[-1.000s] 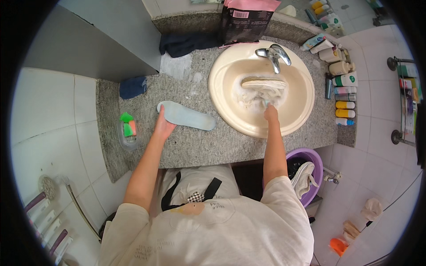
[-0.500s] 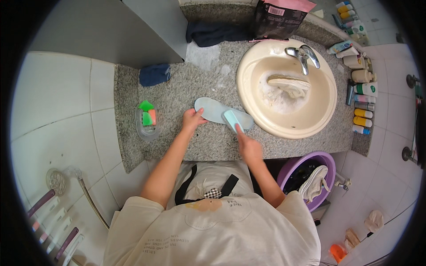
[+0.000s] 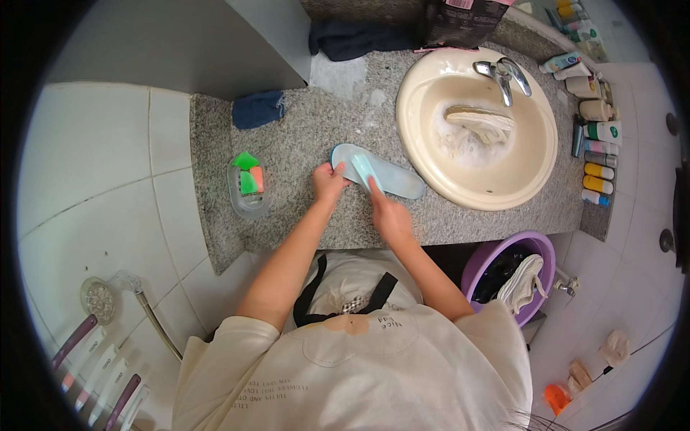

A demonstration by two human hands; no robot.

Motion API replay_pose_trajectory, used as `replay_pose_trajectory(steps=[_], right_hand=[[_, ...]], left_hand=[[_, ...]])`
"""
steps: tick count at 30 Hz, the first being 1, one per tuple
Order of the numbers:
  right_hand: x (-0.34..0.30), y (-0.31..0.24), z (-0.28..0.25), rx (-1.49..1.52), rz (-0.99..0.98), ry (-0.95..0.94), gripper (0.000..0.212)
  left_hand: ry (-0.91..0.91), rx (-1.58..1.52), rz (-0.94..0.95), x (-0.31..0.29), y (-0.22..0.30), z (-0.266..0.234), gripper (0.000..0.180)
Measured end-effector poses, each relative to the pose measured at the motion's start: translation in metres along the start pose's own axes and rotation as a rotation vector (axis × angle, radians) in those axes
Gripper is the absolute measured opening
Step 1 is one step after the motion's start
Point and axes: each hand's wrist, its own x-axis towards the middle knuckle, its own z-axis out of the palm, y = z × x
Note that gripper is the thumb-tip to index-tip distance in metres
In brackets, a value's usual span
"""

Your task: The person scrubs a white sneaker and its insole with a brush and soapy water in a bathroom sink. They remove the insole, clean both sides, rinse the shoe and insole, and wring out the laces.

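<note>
A pale blue shoe insole (image 3: 402,184) lies on the speckled granite counter, its right end close to the sink. My left hand (image 3: 329,184) grips its left end, thumb on top and fingers at the near edge. My right hand (image 3: 392,218) is closed on a pale aqua scrubbing brush (image 3: 364,168), index finger stretched along its back. The brush rests on the left part of the insole, and its underside is hidden. In the cream sink (image 3: 407,122) right of the insole, a whitish shoe (image 3: 485,128) lies on its side in suds.
A clear dish (image 3: 248,208) of green and orange soap pieces sits left. Dark cloths (image 3: 259,109) lie farther back. Bottles and tubes (image 3: 600,149) line the right wall below the faucet (image 3: 503,75). A purple basin (image 3: 550,266) with a white shoe stands below the counter's right side.
The brush has slid from the insole's right part to its left part, nearer my left hand. My view has shifted slightly. My left hand keeps its grip.
</note>
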Motion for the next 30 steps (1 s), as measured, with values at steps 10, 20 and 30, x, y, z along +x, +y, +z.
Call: replay_pose_trajectory(steps=[10, 20, 30], right_hand=[[-0.021, 0.019, -0.026, -0.025, 0.035, -0.106, 0.043], [-0.015, -0.006, -0.008, 0.087, 0.026, -0.043, 0.042], [-0.009, -0.023, 0.000, 0.082, -0.002, -0.010, 0.058]], left_hand=[[-0.016, 0.026, -0.034, 0.002, 0.002, -0.003, 0.018], [0.037, 0.122, -0.014, 0.002, 0.007, 0.001, 0.016], [0.119, 0.130, -0.038, -0.001, -0.011, 0.002, 0.016]])
